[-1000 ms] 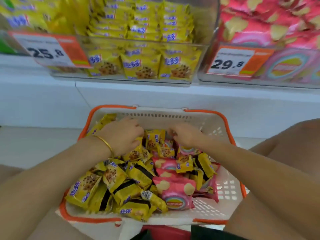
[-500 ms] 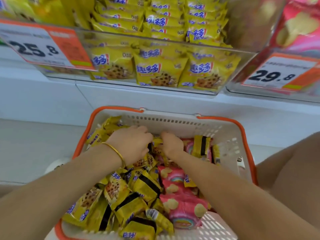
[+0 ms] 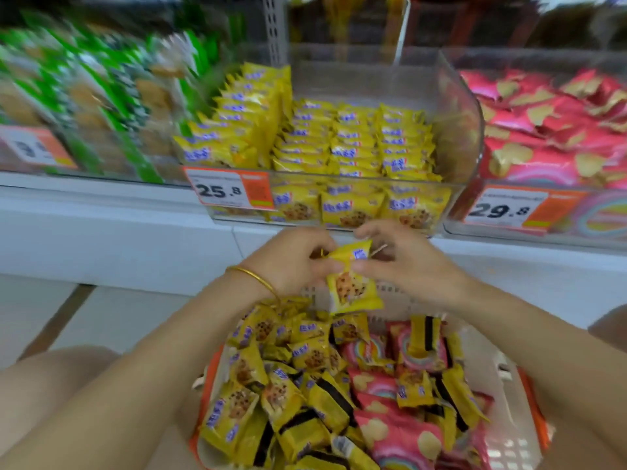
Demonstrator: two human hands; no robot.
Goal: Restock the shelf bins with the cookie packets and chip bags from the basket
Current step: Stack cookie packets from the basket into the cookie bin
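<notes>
We held our left hand (image 3: 291,262) and right hand (image 3: 407,264) above the basket (image 3: 407,301), both pinching yellow cookie packets (image 3: 353,290) (two visible, one hanging lower). The cookie bin (image 3: 466,137) stood just behind them

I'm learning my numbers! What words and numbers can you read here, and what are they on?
"25.8": orange-and-white price tag on the clear plastic bin of yellow cookie packets.
"29.8": matching tag on the clear bin of pink chip bags.
Leftmost tag and blue packet lettering: too blurred to read.
</notes>
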